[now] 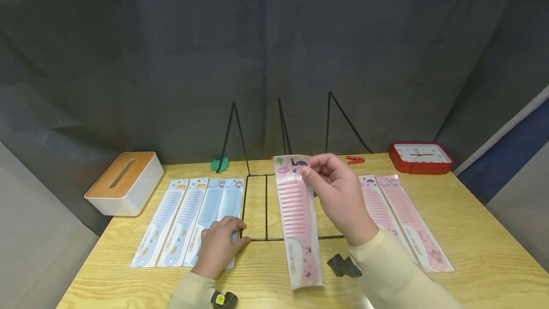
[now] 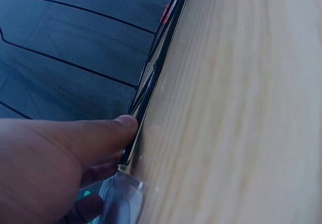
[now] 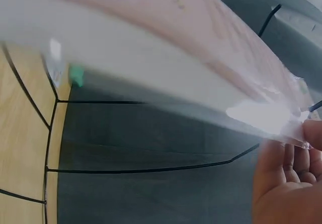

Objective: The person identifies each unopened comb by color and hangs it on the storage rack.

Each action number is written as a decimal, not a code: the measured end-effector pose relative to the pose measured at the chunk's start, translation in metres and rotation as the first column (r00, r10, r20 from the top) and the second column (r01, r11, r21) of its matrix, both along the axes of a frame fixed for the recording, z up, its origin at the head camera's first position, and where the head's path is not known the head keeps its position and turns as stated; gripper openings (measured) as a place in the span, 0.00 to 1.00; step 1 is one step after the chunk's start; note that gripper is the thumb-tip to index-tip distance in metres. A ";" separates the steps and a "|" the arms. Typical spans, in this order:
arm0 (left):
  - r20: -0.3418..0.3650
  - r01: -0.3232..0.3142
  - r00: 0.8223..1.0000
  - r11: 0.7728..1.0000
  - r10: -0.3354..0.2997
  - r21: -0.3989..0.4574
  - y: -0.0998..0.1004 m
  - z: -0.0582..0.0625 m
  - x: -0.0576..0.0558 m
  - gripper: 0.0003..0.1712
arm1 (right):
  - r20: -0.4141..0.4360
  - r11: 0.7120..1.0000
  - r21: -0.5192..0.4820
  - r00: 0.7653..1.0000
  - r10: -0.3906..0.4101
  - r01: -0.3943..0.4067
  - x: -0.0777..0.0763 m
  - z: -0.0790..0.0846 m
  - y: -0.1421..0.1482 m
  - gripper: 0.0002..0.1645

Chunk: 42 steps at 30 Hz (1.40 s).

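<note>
My right hand (image 1: 336, 194) pinches the top of a pink packaged comb (image 1: 296, 213) between thumb and fingers. The comb hangs in front of a black wire rack (image 1: 266, 204), its lower end toward me. In the right wrist view the clear wrapper (image 3: 201, 78) fills much of the picture. At the rack's front left corner, my left hand (image 1: 220, 242) grips the wire, the thumb (image 2: 108, 136) on the front bar. That hand partly covers the blue packaged combs (image 1: 210, 204) beside the rack. More pink packaged combs (image 1: 407, 213) lie to the right, partly behind my right arm.
A white tissue box (image 1: 141, 190) with a wooden lid stands at the left. Toward the back right are a red clock (image 1: 422, 159) and a red clip (image 1: 355, 160). A green item (image 1: 218, 165) lies behind the blue combs; a black piece (image 1: 343, 266) lies near my right sleeve.
</note>
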<state>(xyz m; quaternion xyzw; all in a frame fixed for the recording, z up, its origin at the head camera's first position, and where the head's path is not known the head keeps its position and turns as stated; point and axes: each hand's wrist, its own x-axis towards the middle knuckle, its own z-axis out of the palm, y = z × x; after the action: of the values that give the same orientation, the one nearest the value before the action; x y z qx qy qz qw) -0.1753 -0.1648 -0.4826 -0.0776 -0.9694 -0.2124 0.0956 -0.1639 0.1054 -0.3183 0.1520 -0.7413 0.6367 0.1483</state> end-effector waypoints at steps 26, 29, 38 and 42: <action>0.022 -0.008 1.000 1.000 0.008 0.004 0.001 0.000 0.000 0.15 | 0.046 0.998 -0.018 0.997 -0.065 0.066 -0.047 0.001 -0.012 0.10; 0.026 -0.004 1.000 1.000 0.004 0.007 0.001 0.000 0.000 0.14 | 0.046 0.997 -0.026 0.996 -0.077 0.078 -0.056 0.003 -0.014 0.10; 0.021 -0.002 1.000 1.000 0.002 0.002 0.001 -0.001 -0.001 0.14 | 0.083 0.994 -0.004 0.991 -0.105 0.106 -0.080 0.008 -0.017 0.12; 0.010 -0.002 1.000 1.000 0.002 -0.003 0.001 -0.002 -0.002 0.15 | 0.107 0.992 0.010 0.986 -0.127 0.127 -0.091 0.012 -0.019 0.13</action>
<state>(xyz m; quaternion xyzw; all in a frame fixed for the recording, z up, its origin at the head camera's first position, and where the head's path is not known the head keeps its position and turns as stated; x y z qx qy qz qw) -0.1768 -0.1634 -0.4843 -0.0757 -0.9703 -0.2112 0.0910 -0.2552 0.0867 -0.3067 0.0704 -0.7574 0.6320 0.1482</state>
